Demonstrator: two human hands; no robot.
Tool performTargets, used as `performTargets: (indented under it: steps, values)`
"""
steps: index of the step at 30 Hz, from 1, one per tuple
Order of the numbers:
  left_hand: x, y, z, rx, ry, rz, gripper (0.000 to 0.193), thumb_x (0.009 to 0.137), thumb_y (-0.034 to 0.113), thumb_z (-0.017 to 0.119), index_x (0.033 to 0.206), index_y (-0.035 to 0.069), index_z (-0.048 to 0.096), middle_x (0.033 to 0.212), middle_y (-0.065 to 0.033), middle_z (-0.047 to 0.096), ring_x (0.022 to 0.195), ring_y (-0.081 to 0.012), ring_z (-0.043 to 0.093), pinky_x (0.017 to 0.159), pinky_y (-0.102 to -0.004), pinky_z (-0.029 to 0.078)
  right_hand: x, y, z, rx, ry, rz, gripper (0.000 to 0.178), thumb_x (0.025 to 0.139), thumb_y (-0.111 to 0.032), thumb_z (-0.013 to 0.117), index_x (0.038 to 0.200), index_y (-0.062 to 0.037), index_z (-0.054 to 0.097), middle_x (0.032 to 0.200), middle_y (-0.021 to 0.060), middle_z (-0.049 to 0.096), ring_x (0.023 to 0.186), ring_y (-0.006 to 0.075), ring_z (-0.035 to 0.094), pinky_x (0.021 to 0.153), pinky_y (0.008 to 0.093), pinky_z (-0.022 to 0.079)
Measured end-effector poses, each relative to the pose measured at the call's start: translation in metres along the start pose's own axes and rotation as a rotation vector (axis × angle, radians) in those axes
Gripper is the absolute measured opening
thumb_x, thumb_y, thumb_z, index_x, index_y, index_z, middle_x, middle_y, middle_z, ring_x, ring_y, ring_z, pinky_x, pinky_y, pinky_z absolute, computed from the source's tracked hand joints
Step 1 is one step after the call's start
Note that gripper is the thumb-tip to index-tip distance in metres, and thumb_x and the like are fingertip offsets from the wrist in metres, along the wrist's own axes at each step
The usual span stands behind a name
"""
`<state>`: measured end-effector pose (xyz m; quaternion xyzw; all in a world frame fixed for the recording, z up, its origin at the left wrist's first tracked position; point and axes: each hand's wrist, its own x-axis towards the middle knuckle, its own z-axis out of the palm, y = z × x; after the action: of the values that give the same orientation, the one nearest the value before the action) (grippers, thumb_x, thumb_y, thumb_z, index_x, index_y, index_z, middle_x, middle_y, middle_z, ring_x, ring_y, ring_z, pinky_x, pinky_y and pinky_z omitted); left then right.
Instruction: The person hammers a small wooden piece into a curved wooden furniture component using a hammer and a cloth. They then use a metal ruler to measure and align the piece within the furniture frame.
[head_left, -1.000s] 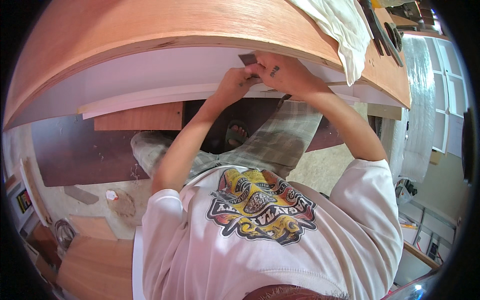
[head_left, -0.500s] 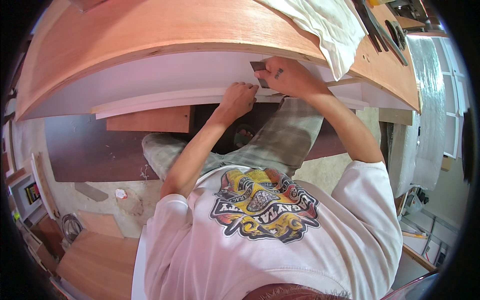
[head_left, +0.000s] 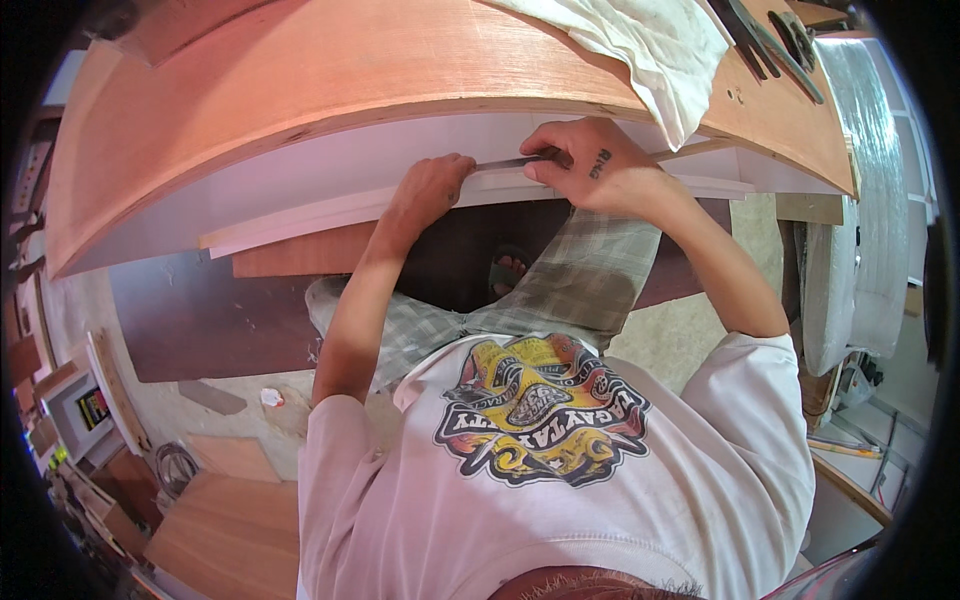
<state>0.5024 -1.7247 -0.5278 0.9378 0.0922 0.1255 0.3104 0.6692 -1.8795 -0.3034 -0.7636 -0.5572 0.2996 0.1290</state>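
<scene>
My right hand (head_left: 603, 168) grips a dark flat metal blade (head_left: 512, 162) under the table's edge, thumb and fingers closed on its right end. Now nearly edge-on, the blade reaches left toward my left hand (head_left: 428, 192). The left hand's fingers are bent together at the blade's far end; whether they pinch it or only touch it I cannot tell. Both hands are in front of a white inner panel (head_left: 330, 168), just above a pale strip (head_left: 300, 226) along its lower edge.
A curved wooden top (head_left: 380, 75) overhangs the hands. On it lie a white cloth (head_left: 640, 60) and dark long-handled tools (head_left: 768, 50). My bent legs (head_left: 590, 255) are beneath. A plastic-wrapped panel (head_left: 870, 170) stands at right. Plywood pieces (head_left: 225, 520) lie at lower left.
My left hand has moved left, away from the right hand. The right hand has shifted slightly right, and the blade has turned from showing its broad face to nearly edge-on. The view has shifted a little.
</scene>
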Motion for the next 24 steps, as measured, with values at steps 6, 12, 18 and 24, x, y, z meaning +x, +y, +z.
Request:
performTargets:
  steps: [6,12,18,24]
  values:
    - [-0.011,0.006,0.017,0.022,0.066,0.052,0.034,0.081,0.001,0.062,0.114,0.005,0.069,0.108,-0.0159,0.072,0.100,-0.0382,0.070,0.085,-0.0493,0.057,0.012,0.000,0.011,-0.505,-0.168,-0.140,0.016,0.088,-0.012,0.062,0.101,-0.0057,0.067,0.098,0.0200,0.070,0.096,0.0406,0.068,0.085,0.0521,0.053]
    - [-0.053,-0.010,-0.027,0.174,0.093,-0.143,0.016,0.096,0.024,0.067,0.102,0.009,0.069,0.090,-0.0119,0.070,0.089,-0.0336,0.070,0.082,-0.0484,0.053,0.025,0.005,0.032,-0.709,-0.176,-0.204,0.011,0.086,-0.005,0.061,0.097,-0.0033,0.063,0.085,0.0212,0.068,0.087,0.0416,0.069,0.078,0.0530,0.053]
    - [-0.196,-0.097,-0.154,0.489,0.110,-0.327,0.026,0.098,0.035,0.066,0.102,0.009,0.070,0.106,-0.0123,0.072,0.106,-0.0330,0.066,0.094,-0.0454,0.051,0.038,-0.023,0.043,-0.366,-0.002,-0.322,0.025,0.089,0.002,0.056,0.112,-0.0038,0.063,0.078,0.0183,0.068,0.079,0.0397,0.069,0.073,0.0511,0.052]
    - [-0.249,-0.124,-0.208,0.715,0.140,-0.657,0.037,0.101,0.033,0.061,0.120,0.001,0.064,0.127,-0.0162,0.063,0.128,-0.0337,0.056,0.106,-0.0428,0.049,0.061,-0.050,0.060,-0.174,-0.037,-0.353,0.021,0.096,-0.005,0.056,0.117,-0.0038,0.059,0.089,0.0249,0.069,0.089,0.0480,0.066,0.076,0.0561,0.050]
